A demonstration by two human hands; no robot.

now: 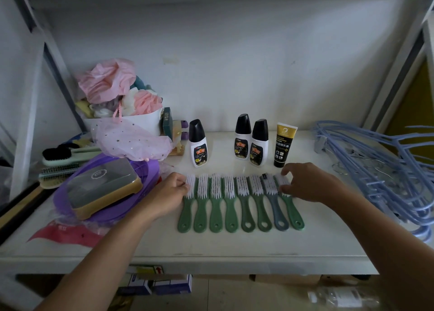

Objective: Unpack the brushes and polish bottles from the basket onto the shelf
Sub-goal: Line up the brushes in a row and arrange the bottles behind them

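Several brushes (231, 200) with white bristles lie side by side in a row on the white shelf (211, 245); most have green handles, one is grey-blue (277, 207). My left hand (169, 193) touches the bristle head of the leftmost brush (187, 205). My right hand (310, 184) rests with its fingers on the head of the rightmost brush (292, 209). Behind the row stand three white polish bottles with black caps (198, 144) (242, 138) (259, 144) and a black and gold tube (283, 145). No basket for unpacking is in view.
At the left lie a purple basin (145, 169) holding a tan-edged box (103, 186), larger brushes (61, 160) and a white tub (141, 120) of pink bath sponges. A pile of blue hangers (375, 169) fills the right side. Boxes sit under the shelf.
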